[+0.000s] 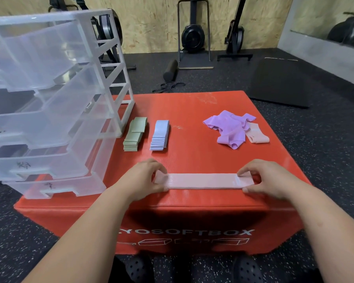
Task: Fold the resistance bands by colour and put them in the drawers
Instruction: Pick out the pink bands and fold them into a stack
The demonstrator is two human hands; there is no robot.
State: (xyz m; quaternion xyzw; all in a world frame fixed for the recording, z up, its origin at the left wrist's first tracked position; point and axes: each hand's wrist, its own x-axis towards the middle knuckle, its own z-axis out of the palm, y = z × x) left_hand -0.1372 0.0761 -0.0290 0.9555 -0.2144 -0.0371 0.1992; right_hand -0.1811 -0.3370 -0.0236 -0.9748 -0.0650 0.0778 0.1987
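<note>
A pale pink band (pixel 202 180) lies flat and stretched out across the front of the red soft box (pixel 192 111). My left hand (pixel 145 178) pinches its left end and my right hand (pixel 270 180) pinches its right end. Behind it lie a stack of folded green bands (pixel 134 137) and a stack of folded light blue bands (pixel 160 135). At the right sits a loose heap of purple bands (pixel 229 127) with a pink band (pixel 256 133) beside it. A clear plastic drawer unit (pixel 49 99) stands on the box's left side with several drawers pulled out.
The box stands on a dark speckled gym floor. A black mat (pixel 282 82) lies at the back right, a black foam roller (pixel 170 70) and exercise machines (pixel 193 37) stand near the wooden wall. My dark shoes (pixel 247 270) show below the box.
</note>
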